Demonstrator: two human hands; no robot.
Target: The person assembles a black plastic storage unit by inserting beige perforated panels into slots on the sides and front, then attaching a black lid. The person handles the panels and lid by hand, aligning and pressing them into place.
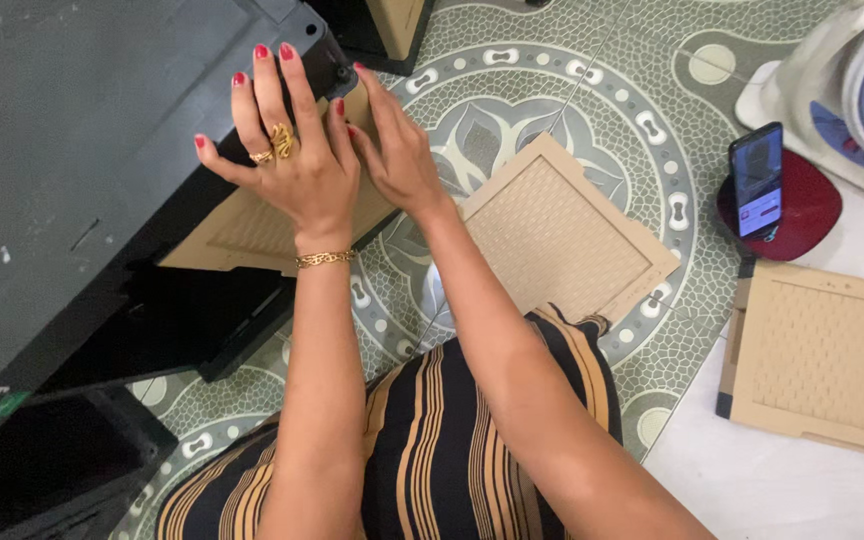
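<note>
In the upper left of the frame, the left hand [287,165] lay flat with its fingers spread apart on a tan perforated panel [252,228], and the right hand [392,150] pressed open just beside it, gripping nothing. The panel sat half under the large black cabinet [72,170], probably so it could slide in along the edge. A second similar panel [562,235] lay on the patterned floor [642,150] in the middle, a third [822,355] at right.

Tan perforated panel [564,236], black-and-tan striped dress [442,450], grey-green mosaic floor [642,90], seemingly dark red stand [802,205].
</note>
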